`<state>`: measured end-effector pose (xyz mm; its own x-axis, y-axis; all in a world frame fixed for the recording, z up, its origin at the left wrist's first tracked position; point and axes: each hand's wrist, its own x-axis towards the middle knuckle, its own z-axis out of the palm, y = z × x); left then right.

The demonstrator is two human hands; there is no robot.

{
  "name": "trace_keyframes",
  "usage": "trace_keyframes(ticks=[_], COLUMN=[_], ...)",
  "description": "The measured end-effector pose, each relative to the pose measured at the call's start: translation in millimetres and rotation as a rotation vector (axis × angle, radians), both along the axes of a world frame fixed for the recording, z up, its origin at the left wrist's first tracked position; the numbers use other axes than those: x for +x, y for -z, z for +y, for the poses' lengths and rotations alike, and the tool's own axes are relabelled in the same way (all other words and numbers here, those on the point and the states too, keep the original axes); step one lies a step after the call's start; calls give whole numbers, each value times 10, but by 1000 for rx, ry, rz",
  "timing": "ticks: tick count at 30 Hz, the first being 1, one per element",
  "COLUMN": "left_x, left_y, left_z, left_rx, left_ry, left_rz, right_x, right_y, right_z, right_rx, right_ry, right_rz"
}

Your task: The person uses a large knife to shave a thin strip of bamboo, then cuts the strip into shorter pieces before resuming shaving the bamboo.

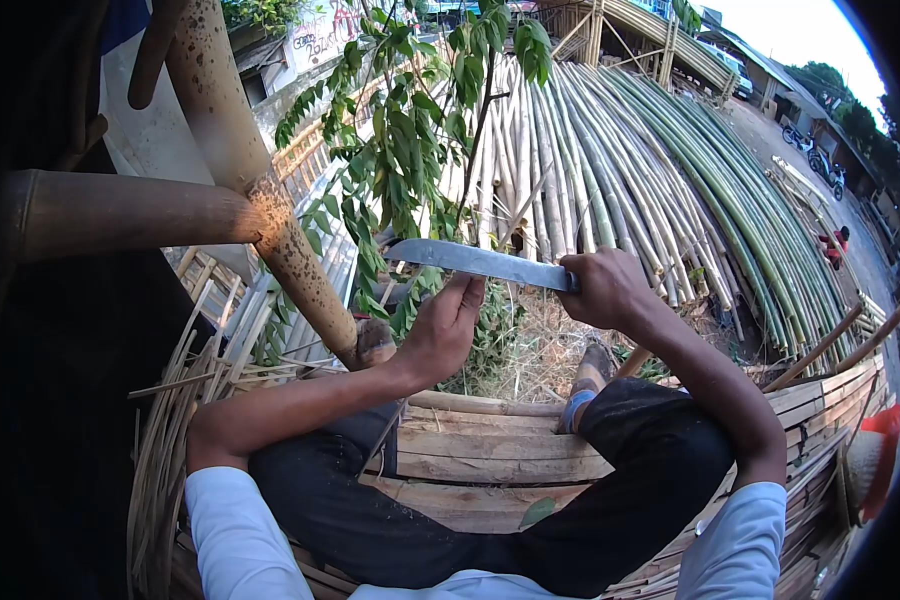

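A broad steel machete [500, 265] lies nearly level in front of me, its rounded tip to the left. My right hand [610, 288] is wrapped round the handle end, hiding most of the handle. Just below the middle of the blade is my left hand [444, 328], with its fingers curled and the thumb and fingertips close together at the blade's lower edge. Whether they pinch the edge, only touch it or hold something small cannot be made out. Under both arms, my bent legs [660, 440] rest over split bamboo slats [490, 450].
Thick bamboo poles [220, 212] cross close on my left. Leafy branches [410, 140] hang beyond the blade. Long bamboo poles [610, 150] lie in rows ahead. Thin bamboo strips [165, 470] are heaped at left; a red-orange object [878, 455] is at far right.
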<state>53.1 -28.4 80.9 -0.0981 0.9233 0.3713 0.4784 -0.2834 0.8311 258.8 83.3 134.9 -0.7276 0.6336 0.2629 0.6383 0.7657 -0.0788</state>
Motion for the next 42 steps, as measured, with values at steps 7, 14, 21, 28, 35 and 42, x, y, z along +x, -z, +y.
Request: trace_keyframes(ticks=[7, 14, 21, 28, 35, 42], left_x=[45, 62, 22, 61, 38, 43], left_y=[-87, -55, -102, -148, -50, -24], left_z=[-59, -159, -69, -95, -77, -44], left_rx=[13, 30, -217, -324, -319, -156], left_ry=[-42, 42, 315, 314, 313, 252], left_rz=[42, 52, -449, -606, -541, -445], right_x=[74, 479, 508, 149, -18, 77], right_y=[58, 104, 157, 25, -35, -14], right_z=[115, 393, 396, 19, -135, 27], right_rx=[121, -133, -212, 33, 81, 38], right_ry=[3, 380, 168, -140, -95, 75], right_rz=[31, 332, 585, 186, 31, 16])
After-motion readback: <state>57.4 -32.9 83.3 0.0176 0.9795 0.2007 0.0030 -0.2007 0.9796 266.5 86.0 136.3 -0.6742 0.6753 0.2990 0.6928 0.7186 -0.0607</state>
